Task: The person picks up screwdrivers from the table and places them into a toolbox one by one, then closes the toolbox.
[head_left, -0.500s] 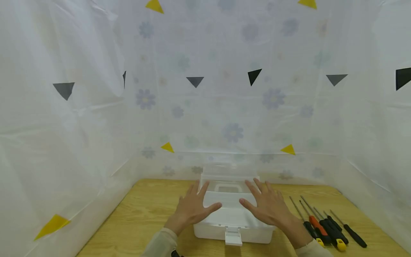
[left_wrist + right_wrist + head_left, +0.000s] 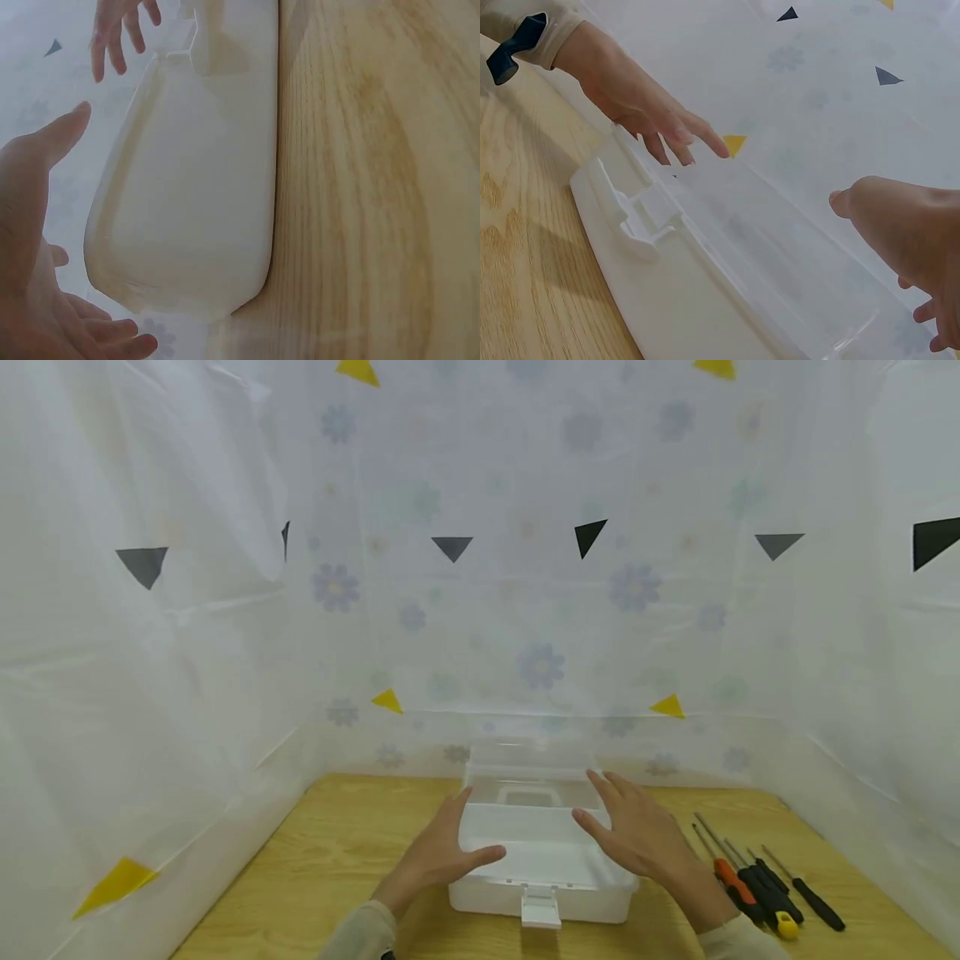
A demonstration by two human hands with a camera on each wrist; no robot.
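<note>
Seemingly poised: left hand (image 2: pixel 438 857) and right hand (image 2: pixel 637 835), fingers spread wide, flanking white translucent plastic lidded box (image 2: pixel 542 860) mid wooden surface (image 2: pixel 330 852). Risk judged: uneven squeeze skidding box toward screwdrivers (image 2: pixel 757 881) at 3 o'clock.

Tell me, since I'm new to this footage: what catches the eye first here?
A white plastic box sits mid-table with its latch facing the person. The left hand and right hand are spread open at its two sides, fingers straight. To the right, a row of screwdrivers lies on the wooden table, all inside white sheeting dotted with black and yellow triangles.
</note>
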